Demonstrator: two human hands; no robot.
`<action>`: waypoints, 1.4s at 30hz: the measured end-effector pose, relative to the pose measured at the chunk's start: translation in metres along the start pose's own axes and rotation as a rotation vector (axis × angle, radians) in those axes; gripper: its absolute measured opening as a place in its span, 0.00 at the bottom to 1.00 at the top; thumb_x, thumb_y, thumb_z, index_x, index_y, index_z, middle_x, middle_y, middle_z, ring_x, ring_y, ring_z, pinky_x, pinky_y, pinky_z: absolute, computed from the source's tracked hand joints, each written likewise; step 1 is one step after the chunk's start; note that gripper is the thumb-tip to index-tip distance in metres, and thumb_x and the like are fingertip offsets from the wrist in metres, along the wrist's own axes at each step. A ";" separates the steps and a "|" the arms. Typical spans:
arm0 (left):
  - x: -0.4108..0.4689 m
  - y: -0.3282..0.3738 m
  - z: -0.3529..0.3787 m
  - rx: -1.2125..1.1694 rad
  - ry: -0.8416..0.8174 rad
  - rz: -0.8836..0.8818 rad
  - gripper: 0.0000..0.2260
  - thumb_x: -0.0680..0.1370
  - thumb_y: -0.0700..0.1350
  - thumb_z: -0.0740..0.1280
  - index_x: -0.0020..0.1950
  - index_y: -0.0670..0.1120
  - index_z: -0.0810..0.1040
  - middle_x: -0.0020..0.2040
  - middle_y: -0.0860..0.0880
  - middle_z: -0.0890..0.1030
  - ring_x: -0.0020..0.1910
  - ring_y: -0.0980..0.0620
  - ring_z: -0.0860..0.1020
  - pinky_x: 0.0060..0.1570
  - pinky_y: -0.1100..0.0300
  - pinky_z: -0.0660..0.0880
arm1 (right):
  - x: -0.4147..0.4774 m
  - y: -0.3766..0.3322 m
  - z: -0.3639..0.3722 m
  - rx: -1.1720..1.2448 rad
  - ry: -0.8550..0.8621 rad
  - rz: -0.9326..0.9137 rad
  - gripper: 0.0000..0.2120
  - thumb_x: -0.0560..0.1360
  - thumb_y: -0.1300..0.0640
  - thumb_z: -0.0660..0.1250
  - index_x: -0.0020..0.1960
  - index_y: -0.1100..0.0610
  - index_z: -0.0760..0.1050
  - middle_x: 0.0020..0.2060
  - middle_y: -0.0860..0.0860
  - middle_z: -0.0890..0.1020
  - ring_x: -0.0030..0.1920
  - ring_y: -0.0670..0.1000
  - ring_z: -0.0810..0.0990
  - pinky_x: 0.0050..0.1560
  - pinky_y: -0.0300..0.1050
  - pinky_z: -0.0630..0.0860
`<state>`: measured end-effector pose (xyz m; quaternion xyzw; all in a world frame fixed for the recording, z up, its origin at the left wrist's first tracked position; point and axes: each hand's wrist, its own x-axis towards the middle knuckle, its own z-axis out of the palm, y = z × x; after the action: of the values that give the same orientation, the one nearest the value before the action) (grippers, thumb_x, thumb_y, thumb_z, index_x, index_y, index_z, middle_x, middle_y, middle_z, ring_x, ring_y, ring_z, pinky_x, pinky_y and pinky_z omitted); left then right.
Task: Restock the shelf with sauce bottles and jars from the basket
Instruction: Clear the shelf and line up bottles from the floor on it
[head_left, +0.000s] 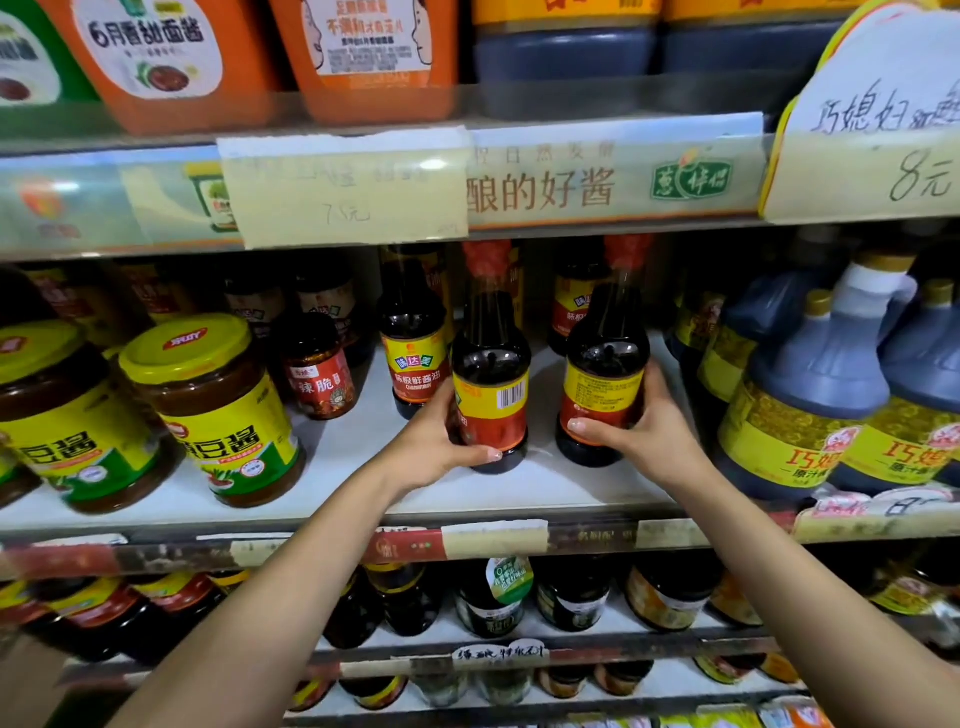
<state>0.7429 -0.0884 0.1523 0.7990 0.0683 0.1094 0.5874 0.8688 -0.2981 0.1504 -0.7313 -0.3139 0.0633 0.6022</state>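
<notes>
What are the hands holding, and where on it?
Two dark sauce bottles. The left hand grips the left bottle, the right hand the right bottle, each round its lower, labelled body.

Your left hand (439, 441) has most of its fingers (445, 400) hidden behind the left bottle (491, 389). Your right hand (654, 431) curls out of sight behind the right bottle (605, 374). Both red caps (485, 260) are blurred under the shelf strip (545, 182). The top edge cuts off the tubs (171, 57), and the right edge cuts the jugs (810, 384). The faint price tag (345, 187) is barely legible. The jars (493, 597) below are blurred.
</notes>
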 end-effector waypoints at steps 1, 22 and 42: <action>0.000 -0.001 0.000 0.012 0.004 0.008 0.36 0.65 0.35 0.75 0.65 0.57 0.61 0.63 0.52 0.74 0.63 0.54 0.73 0.63 0.55 0.71 | 0.000 0.001 0.000 -0.012 0.002 0.000 0.37 0.61 0.56 0.78 0.63 0.48 0.62 0.54 0.45 0.77 0.54 0.41 0.76 0.51 0.34 0.71; -0.004 0.002 0.033 0.330 0.410 0.037 0.36 0.59 0.52 0.79 0.61 0.48 0.65 0.59 0.48 0.73 0.58 0.51 0.73 0.57 0.54 0.73 | -0.001 0.001 0.002 0.003 0.024 0.006 0.37 0.54 0.44 0.76 0.59 0.41 0.63 0.52 0.39 0.76 0.52 0.34 0.77 0.48 0.30 0.74; -0.011 0.002 0.033 0.245 0.286 0.033 0.37 0.60 0.46 0.80 0.60 0.56 0.61 0.59 0.52 0.76 0.55 0.56 0.73 0.53 0.61 0.70 | -0.001 -0.001 -0.017 -0.058 -0.071 0.059 0.39 0.59 0.61 0.79 0.61 0.47 0.60 0.53 0.43 0.76 0.53 0.42 0.77 0.54 0.39 0.74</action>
<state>0.7406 -0.1222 0.1441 0.8419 0.1509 0.2221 0.4682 0.8753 -0.3123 0.1559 -0.7548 -0.3150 0.0977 0.5670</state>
